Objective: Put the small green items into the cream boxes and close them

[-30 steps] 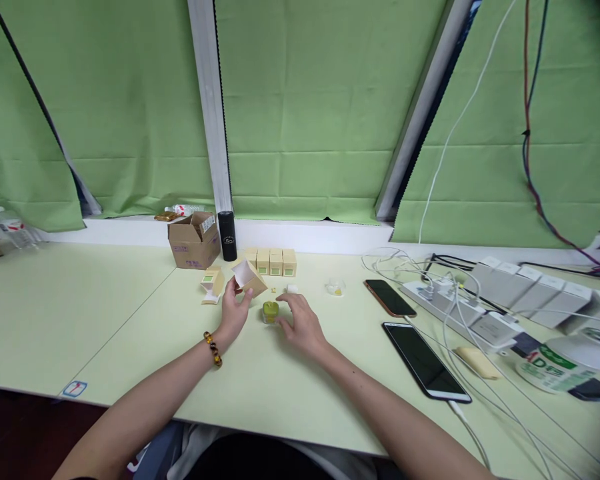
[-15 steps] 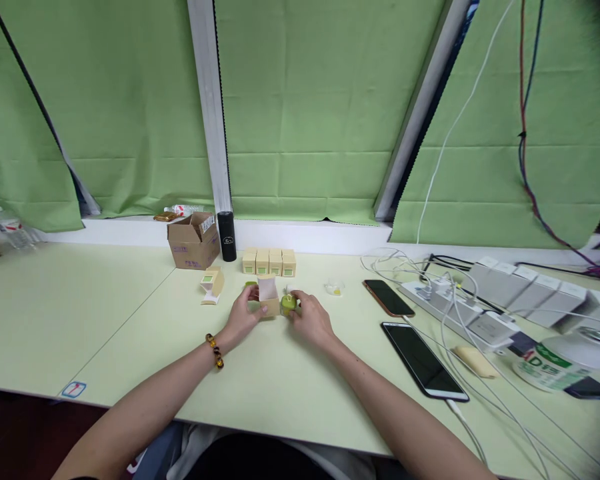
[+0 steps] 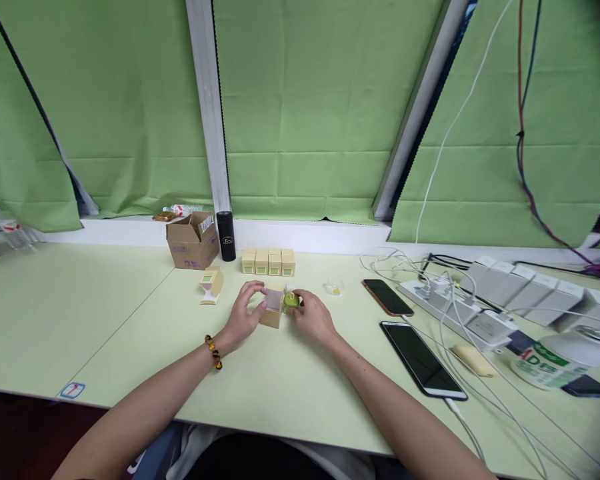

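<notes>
My left hand (image 3: pixel 243 313) is curved at the left side of a small cream cardboard box (image 3: pixel 271 319). Its thumb and forefinger touch the edge of the raised flap. The box stands tilted on the table, its pale inner flap facing me. In my right hand (image 3: pixel 314 317) is a small round green item (image 3: pixel 291 301), pinched by the fingertips just right of the box; its exact kind is too small to make out. Another small cream box (image 3: pixel 211 283) lies opened to the left. A row of several closed cream boxes (image 3: pixel 269 263) stands behind my hands.
A brown carton (image 3: pixel 193 245) and a black flask (image 3: pixel 226 237) stand at the back left. A small clear plastic piece (image 3: pixel 334 288) lies right of my hands. Two phones (image 3: pixel 423 360), a power strip (image 3: pixel 455 313), tangled white cables and a white bottle (image 3: pixel 563 360) occupy the right.
The small box has shifted slightly right and towards me and now tilts. My left fingers have moved from around its body to the flap edge. The green item stays in my right hand.
</notes>
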Tool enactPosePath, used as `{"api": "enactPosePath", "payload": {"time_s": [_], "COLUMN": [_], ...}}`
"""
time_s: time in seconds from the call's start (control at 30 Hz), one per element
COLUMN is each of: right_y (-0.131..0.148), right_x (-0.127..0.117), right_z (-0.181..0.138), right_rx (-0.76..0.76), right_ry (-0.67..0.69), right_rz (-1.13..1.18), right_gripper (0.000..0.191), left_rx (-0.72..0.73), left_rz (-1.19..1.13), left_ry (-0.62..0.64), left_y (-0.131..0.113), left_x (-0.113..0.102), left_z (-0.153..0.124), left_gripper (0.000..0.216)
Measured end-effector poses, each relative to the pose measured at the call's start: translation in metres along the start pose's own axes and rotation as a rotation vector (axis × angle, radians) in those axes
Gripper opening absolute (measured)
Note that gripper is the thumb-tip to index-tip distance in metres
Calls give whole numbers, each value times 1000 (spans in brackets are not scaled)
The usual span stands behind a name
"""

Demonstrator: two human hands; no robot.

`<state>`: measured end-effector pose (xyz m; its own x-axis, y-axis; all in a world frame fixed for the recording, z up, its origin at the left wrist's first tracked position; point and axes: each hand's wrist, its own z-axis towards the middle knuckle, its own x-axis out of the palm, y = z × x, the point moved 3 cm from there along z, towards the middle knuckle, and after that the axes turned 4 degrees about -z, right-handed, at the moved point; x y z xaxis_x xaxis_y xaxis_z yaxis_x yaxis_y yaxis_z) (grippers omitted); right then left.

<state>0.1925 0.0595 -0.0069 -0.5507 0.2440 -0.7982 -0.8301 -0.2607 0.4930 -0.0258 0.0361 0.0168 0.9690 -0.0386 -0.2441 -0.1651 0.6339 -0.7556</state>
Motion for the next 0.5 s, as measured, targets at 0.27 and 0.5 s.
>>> {"api": "enactPosePath", "payload": {"time_s": [0.27,0.5], "right_y": [-3,10], "right_x": [-1,-24], "right_z": [4,1], "right_rx": [-62,-147], "right_ry": [-103,-338], "right_rz": [90,486], "right_gripper": [39,38], "left_rx": [-146,-176], "left_rz": [9,-44], "left_ry": [-9,21], "left_y": [13,6], "left_x": [3,3], "left_z": [-1,-1], "left_gripper": [36,42]}}
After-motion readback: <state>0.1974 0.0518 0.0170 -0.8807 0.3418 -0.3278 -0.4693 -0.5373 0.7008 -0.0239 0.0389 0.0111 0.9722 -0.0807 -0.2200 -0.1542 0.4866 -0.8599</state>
